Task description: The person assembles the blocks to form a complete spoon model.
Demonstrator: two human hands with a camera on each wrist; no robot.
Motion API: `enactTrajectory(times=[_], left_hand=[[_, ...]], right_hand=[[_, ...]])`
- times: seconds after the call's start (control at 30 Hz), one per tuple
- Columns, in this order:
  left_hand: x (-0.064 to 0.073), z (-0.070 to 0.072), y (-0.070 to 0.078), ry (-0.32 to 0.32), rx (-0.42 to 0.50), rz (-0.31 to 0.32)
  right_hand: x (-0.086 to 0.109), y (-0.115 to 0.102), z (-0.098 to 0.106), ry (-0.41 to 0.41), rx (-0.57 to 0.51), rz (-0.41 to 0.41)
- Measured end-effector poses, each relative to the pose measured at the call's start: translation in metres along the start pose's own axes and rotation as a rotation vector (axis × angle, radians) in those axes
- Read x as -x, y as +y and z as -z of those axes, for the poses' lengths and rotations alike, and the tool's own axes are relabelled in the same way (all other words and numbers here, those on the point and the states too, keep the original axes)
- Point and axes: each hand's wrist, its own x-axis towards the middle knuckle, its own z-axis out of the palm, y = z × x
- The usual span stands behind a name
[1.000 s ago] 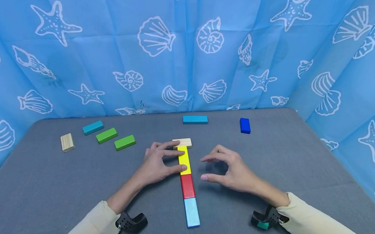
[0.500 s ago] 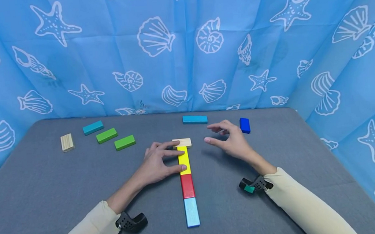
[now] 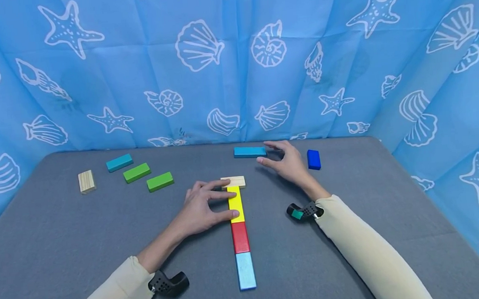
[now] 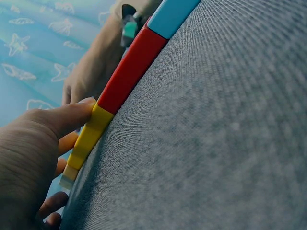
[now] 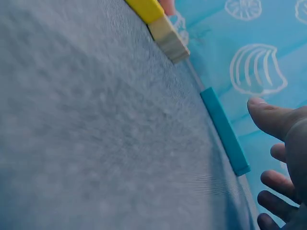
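In the head view, a column runs along the table: a yellow block [image 3: 235, 204], a red block [image 3: 240, 237] and a light blue block [image 3: 246, 271]. A plain wooden block [image 3: 237, 181] lies crosswise at its far end. My left hand [image 3: 199, 209] rests on the column, its thumb and a finger touching the yellow block and another finger over the wooden one. At the back, my right hand [image 3: 286, 161] is beside the right end of a teal block [image 3: 249, 152], thumb and fingers apart. The right wrist view shows a gap between this thumb and the teal block [image 5: 225, 132].
On the left lie a wooden block [image 3: 86, 181], another teal block [image 3: 119, 163] and two green blocks [image 3: 136, 173]. A dark blue block [image 3: 313, 159] is just right of my right hand. A blue curtain [image 3: 233, 65] hangs behind the grey table [image 3: 82, 246].
My right hand has moved away from beside the yellow block, toward the back of the table, to the teal block. My left hand and the column have stayed in place.
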Motion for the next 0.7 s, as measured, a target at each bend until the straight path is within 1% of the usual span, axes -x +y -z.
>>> enactTrajectory(times=[0.17,0.4,0.7], left_hand=[[0.0,0.0,0.001,-0.002,0.001,-0.004],[0.0,0.001,0.001,-0.005,0.017,-0.019],[0.0,0.003,0.0,-0.009,0.017,-0.012]], right_hand=[[-0.005,0.004,-0.004,-0.019,0.051,-0.022],[-0.007,0.006,-0.009,-0.054,0.108,-0.037],[-0.009,0.008,-0.014,-0.104,0.226,0.013]])
